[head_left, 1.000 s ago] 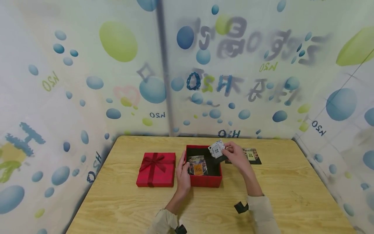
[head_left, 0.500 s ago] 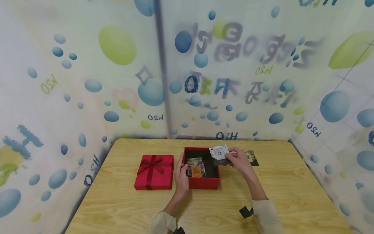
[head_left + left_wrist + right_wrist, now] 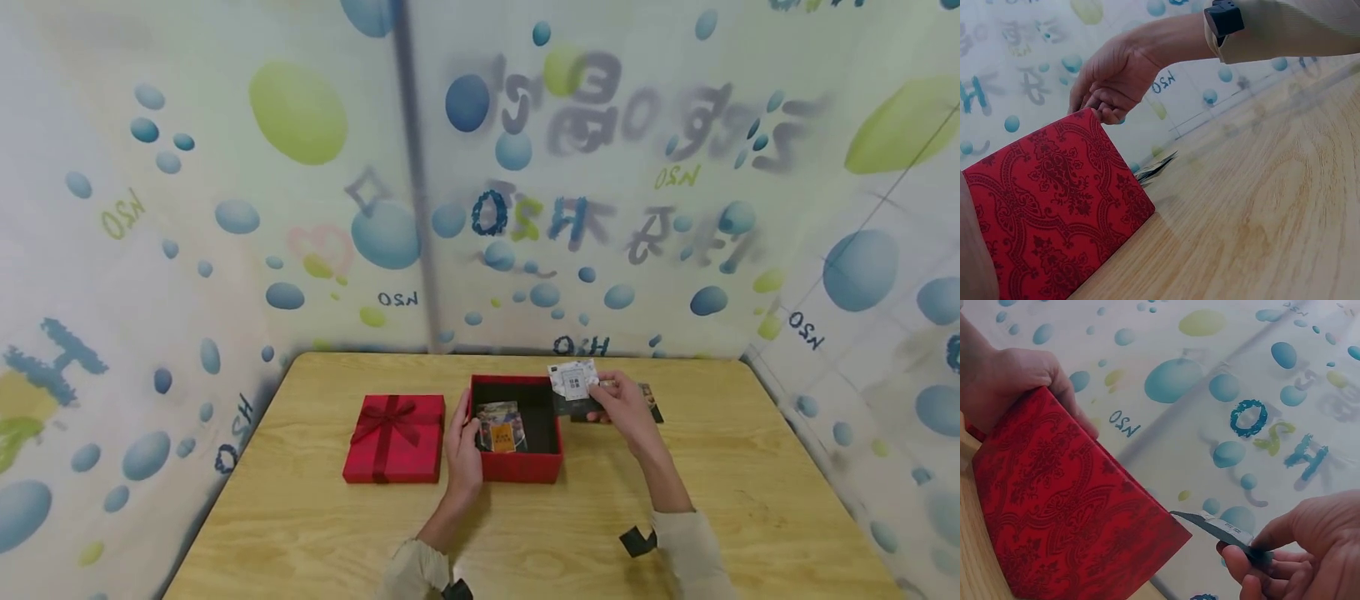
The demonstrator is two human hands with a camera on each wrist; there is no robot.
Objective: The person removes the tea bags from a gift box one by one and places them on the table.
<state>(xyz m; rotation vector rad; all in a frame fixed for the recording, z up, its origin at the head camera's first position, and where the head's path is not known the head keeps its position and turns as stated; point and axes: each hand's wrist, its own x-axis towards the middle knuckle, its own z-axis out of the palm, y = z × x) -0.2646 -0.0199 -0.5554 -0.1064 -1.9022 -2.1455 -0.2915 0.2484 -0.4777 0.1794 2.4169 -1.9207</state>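
Note:
A red open box [image 3: 521, 468] with a dark inside stands on the table. My left hand [image 3: 463, 454] grips its left side, thumb at the rim; in the right wrist view the same hand [image 3: 1022, 381] holds the box's corner. Inside, at the left, lies a packet with an orange label [image 3: 502, 435]. My right hand [image 3: 626, 408] pinches a flat white-and-black packet [image 3: 573, 382] between thumb and fingers, just above the box's right rim. Edge-on, this packet [image 3: 1225, 531] looks thin in the right wrist view.
A red lid with a dark ribbon bow [image 3: 393, 439] lies left of the box. Another dark printed packet [image 3: 651, 402] lies on the wooden table [image 3: 750, 483] behind my right hand, partly hidden. A wall with printed bubbles [image 3: 615, 325] rises behind the table.
My right hand has carried the white-and-black packet rightward, from over the inside of the box to its right rim. The left hand keeps its hold on the box. The head view has shifted slightly.

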